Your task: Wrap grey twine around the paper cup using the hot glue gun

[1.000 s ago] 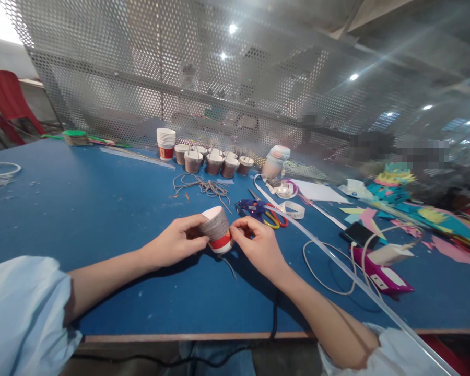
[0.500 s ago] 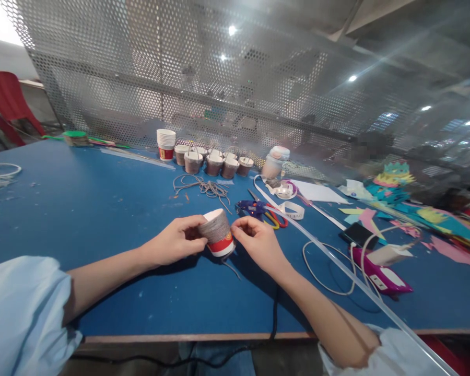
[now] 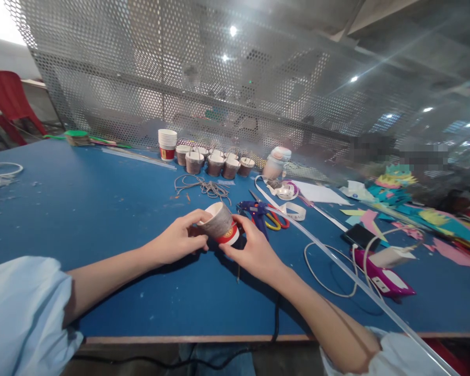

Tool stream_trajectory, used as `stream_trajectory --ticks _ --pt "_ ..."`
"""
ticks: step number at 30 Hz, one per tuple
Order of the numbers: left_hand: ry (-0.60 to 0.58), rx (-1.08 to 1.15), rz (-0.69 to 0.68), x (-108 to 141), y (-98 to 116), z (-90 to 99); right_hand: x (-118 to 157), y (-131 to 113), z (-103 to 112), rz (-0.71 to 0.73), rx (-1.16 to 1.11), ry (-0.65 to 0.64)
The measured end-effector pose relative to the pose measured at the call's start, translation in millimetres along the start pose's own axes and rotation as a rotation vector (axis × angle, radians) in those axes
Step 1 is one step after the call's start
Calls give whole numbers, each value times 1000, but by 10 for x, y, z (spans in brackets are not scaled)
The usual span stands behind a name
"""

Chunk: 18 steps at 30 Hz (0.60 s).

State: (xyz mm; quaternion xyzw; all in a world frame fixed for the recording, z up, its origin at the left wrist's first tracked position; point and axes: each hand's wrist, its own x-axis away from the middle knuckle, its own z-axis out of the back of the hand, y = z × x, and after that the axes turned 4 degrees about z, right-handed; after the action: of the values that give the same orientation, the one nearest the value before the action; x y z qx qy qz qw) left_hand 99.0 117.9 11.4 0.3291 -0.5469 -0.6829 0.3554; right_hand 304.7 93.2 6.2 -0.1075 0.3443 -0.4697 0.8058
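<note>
Between my two hands is a paper cup (image 3: 219, 223), tilted, its upper part wound with grey cord and a red and white band bare near the base. My left hand (image 3: 181, 237) grips the rim side, thumb outside and fingers at the opening. My right hand (image 3: 254, 249) closes round the base end from the right. A short tail of cord (image 3: 238, 272) hangs below the cup. Behind my right hand lie a blue glue gun (image 3: 254, 208) with a long clear glue stick and scissors (image 3: 279, 219) with red and yellow handles. A loose heap of grey cord (image 3: 209, 189) lies beyond the cup.
Several cord-covered cups (image 3: 215, 164) stand at the back beside a stack of paper cups (image 3: 167, 143) and a jar (image 3: 276, 163). To the right are a purple power strip (image 3: 387, 277), a black phone-like slab (image 3: 361, 236) and coloured paper scraps. A perforated metal screen (image 3: 141, 78) rises behind.
My right hand has gone from pinching at the cup's side to holding its base. The cup has tipped further, its base swinging right and upward.
</note>
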Motion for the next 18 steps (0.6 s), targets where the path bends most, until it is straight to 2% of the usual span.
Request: stream_trajectory --ticks 2,5,9,15,18 --pt "30 -55 25 9 -6 -22 5 59 -33 122 143 73" --pt "66 -78 61 22 15 -68 10 99 -69 251 286 87" --pt "93 -49 82 18 58 -110 18 84 -88 290 361 68" --pt "120 3 79 -19 13 -88 1 37 -37 337 278 230" --pt "107 -1 81 -22 -3 -86 -9 9 -22 341 248 245"
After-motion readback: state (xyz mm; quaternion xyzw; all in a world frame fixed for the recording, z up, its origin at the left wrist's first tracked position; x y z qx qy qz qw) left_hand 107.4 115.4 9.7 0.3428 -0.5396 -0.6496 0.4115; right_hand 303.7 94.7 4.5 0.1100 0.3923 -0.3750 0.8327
